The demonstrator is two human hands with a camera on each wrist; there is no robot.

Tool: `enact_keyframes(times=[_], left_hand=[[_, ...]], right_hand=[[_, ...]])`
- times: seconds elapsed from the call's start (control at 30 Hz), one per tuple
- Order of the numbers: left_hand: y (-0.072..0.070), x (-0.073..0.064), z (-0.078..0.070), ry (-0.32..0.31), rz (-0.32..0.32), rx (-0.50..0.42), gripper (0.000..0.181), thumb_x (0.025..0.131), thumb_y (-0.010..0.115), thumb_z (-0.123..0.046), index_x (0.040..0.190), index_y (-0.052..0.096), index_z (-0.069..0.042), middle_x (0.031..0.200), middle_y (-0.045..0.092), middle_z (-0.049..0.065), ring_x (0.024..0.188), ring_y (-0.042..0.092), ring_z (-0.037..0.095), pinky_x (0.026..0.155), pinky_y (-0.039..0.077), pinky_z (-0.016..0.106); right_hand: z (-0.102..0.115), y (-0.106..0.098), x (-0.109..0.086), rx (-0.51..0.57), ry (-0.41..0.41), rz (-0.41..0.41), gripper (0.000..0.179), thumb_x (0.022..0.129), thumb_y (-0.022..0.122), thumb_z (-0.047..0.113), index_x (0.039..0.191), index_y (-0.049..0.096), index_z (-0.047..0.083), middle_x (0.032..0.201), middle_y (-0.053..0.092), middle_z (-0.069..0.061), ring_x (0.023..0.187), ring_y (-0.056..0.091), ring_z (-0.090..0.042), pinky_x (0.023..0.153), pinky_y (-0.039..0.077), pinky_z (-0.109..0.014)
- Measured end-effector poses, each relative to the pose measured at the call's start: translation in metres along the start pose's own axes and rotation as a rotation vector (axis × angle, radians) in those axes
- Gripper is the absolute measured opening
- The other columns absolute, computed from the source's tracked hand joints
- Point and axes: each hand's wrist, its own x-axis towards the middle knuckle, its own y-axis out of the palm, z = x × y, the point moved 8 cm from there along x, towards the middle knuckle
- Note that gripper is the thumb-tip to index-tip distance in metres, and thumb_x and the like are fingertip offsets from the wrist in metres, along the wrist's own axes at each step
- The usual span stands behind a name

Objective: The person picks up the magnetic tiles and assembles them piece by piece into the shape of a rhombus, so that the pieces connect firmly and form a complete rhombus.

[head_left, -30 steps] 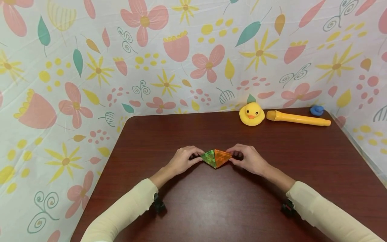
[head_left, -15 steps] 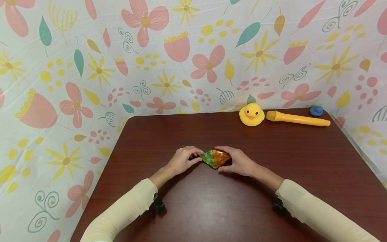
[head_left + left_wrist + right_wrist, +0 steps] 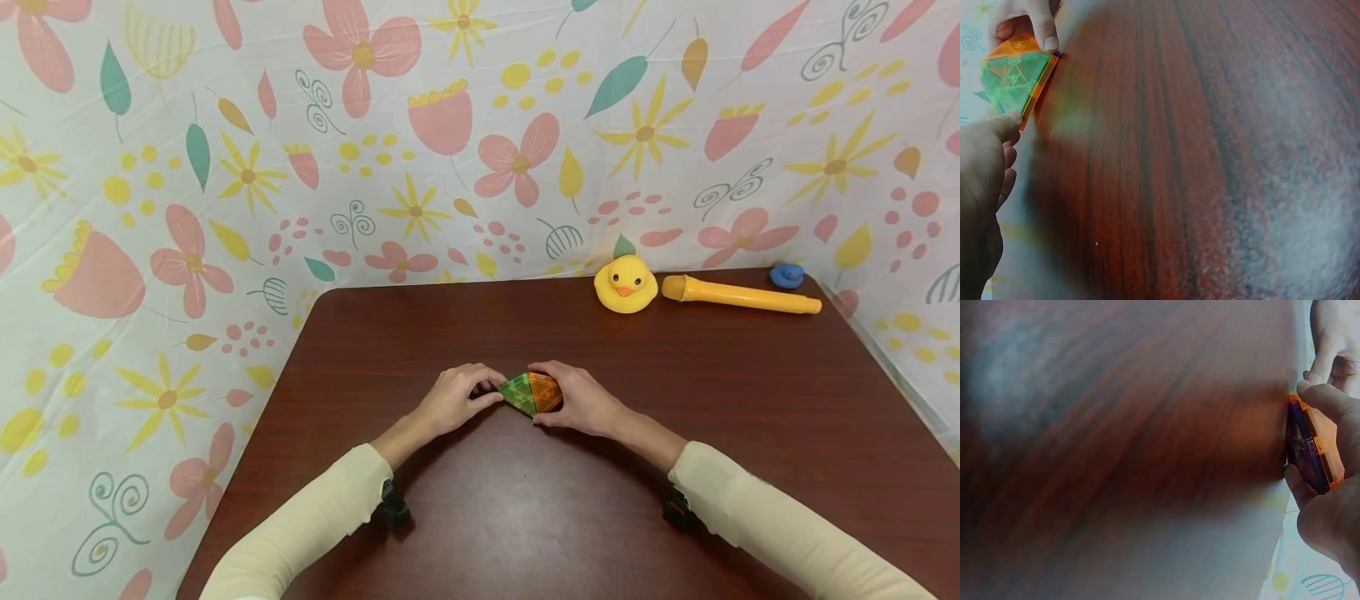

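Over the middle of the table, a see-through green triangular magnetic tile (image 3: 517, 392) meets an orange triangular magnetic tile (image 3: 543, 392) along one edge. Together they look like a raised, pointed block. My left hand (image 3: 457, 396) pinches the green tile's left corner between thumb and fingers. Spread round the orange tile's far and near sides, my right hand (image 3: 588, 400) grips it and hides its right end. In the left wrist view another orange edge (image 3: 1038, 94) shows along the block's side. The right wrist view reveals a dark purple piece (image 3: 1305, 447) beside the orange.
At the back right of the brown table (image 3: 405, 333) sit a yellow rubber duck (image 3: 626, 285), a yellow-orange toy microphone (image 3: 742, 295) and a small blue duck-like toy (image 3: 787, 275). A flowered cloth (image 3: 480, 167) hangs behind the table.
My right hand has slid left, from pinching the orange tile's right corner to gripping round its far and near sides. The left hand stays at the green corner.
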Motion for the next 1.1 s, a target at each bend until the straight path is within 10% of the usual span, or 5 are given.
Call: enact_keyframes(times=[1.1], left_hand=[[0.007,-0.0005,0.003,-0.013,-0.002,-0.002,0.022,0.098,0.08,-0.028,0.117,0.076,-0.018,0.106,0.074,-0.007,0.091,0.069,0.005,0.08,0.057,0.021]], right_hand=[[-0.0024,-0.0038,0.0003,0.034,0.033,0.027,0.078,0.081,0.096,0.016,0.147,0.058,-0.002,0.131,0.069,-0.015,0.107,0.068,-0.024,0.089,0.059,-0.04]])
